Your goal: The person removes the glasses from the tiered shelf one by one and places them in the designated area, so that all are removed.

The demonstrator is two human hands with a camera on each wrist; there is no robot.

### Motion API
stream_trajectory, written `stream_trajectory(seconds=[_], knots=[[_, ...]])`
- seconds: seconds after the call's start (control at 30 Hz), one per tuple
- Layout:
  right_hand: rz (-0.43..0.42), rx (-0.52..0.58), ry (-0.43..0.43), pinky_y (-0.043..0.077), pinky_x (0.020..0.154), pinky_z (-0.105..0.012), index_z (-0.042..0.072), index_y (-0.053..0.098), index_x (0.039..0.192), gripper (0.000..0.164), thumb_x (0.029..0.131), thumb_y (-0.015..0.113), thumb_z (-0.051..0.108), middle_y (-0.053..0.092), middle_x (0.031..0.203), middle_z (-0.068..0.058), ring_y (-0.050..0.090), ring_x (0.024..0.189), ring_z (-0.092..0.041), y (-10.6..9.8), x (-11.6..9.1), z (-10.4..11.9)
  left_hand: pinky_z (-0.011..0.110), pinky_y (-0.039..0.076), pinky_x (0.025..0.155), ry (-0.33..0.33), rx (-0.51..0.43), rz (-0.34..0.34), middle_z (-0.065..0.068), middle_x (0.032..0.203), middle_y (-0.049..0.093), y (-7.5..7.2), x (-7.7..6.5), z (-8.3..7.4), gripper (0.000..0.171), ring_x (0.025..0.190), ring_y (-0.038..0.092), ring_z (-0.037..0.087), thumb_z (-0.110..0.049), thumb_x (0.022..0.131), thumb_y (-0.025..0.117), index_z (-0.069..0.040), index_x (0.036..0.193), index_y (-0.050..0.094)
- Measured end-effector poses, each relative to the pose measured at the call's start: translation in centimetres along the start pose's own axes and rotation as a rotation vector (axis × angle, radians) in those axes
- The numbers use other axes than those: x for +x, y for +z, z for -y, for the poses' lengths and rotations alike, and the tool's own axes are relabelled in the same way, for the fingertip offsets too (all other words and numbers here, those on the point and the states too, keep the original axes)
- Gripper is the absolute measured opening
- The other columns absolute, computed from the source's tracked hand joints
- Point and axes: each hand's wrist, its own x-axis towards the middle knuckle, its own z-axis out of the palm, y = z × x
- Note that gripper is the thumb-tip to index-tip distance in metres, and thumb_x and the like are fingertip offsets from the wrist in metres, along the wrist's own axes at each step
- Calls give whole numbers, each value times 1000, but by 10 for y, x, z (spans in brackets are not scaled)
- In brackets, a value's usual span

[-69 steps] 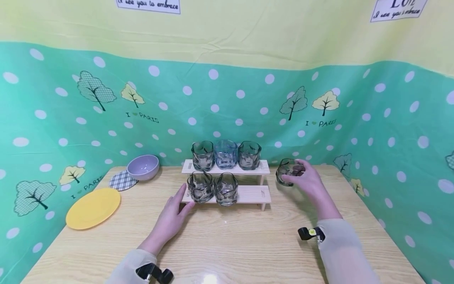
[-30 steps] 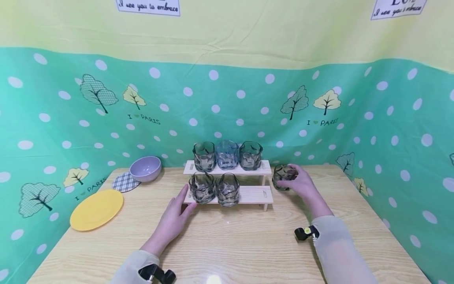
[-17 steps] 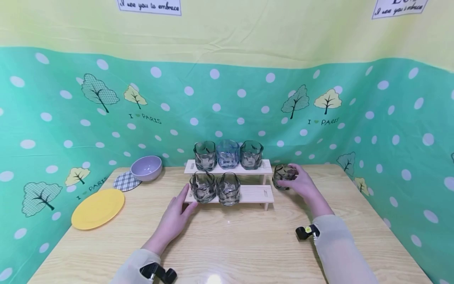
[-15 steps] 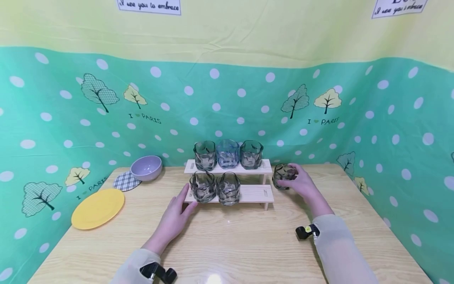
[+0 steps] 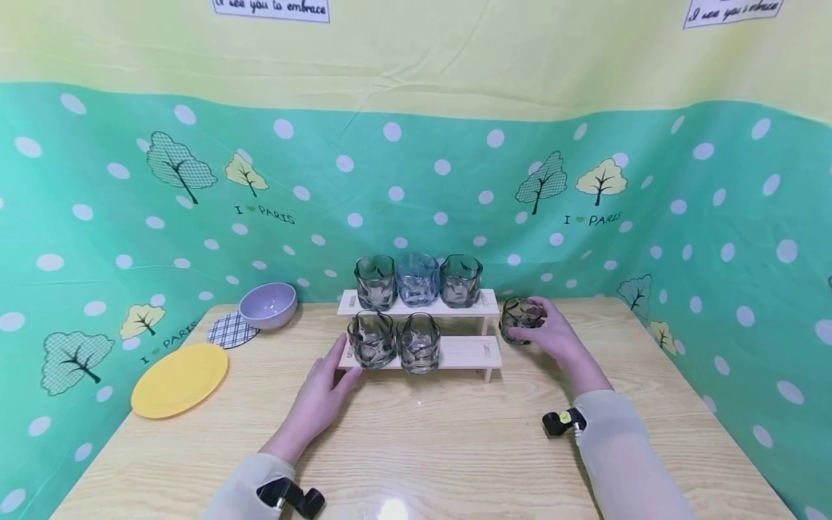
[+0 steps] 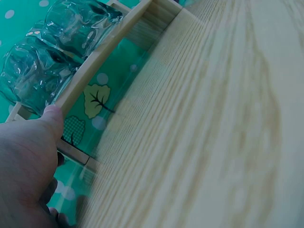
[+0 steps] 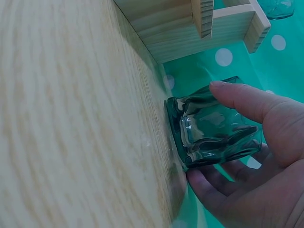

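Note:
On the right of the table, my right hand (image 5: 552,332) grips a dark-tinted drinking glass (image 5: 518,321), thumb on the near side and fingers round the far side. In the right wrist view the glass (image 7: 209,126) is upright with its base at the tabletop. My left hand (image 5: 320,393) holds the left end of the lower tier of a wooden two-tier stand (image 5: 464,352), its thumb at the front edge in the left wrist view. Two grey glasses (image 5: 419,347) stand on that tier. The upper tier bears two grey glasses with a bluish glass (image 5: 417,280) between them.
A purple bowl (image 5: 268,306) sits at the back left, partly over a checked round mat (image 5: 229,331). In front of them lies a yellow plate (image 5: 180,380). A green dotted cloth (image 5: 416,188) hangs behind the table and along both sides.
Since the earliest frame, the right hand has brought its glass a little left, closer to the stand, and then stayed there. The left hand has kept its place at the stand.

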Motion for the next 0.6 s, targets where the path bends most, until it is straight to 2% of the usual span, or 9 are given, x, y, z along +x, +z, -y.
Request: stream_trajectory(seconds=[0.17, 0.37, 0.6], knots=[[-7, 11, -8, 23, 128, -76, 12, 20, 176, 111, 93, 92, 22, 20, 177, -34, 22, 159, -60, 0, 1, 0, 64, 15, 135, 9, 3, -3, 22, 175, 35, 0, 1, 0, 80, 159, 35, 47, -42, 114, 61, -7, 176, 24], [-2, 32, -30, 23, 128, -77, 17, 10, 179, 121, 91, 93, 17, 18, 177, -34, 25, 158, -60, -1, 0, 4, 64, 16, 135, 12, -3, -11, 23, 174, 36, 1, 0, -1, 79, 159, 36, 47, -39, 114, 62, -5, 175, 26], [-18, -19, -73, 21, 128, -78, 21, 0, 179, 127, 92, 93, 26, 17, 180, -28, 21, 160, -59, -9, -8, 20, 63, 15, 135, 14, -7, -11, 22, 174, 36, 1, -1, -1, 78, 159, 36, 46, -37, 114, 63, -6, 176, 25]])
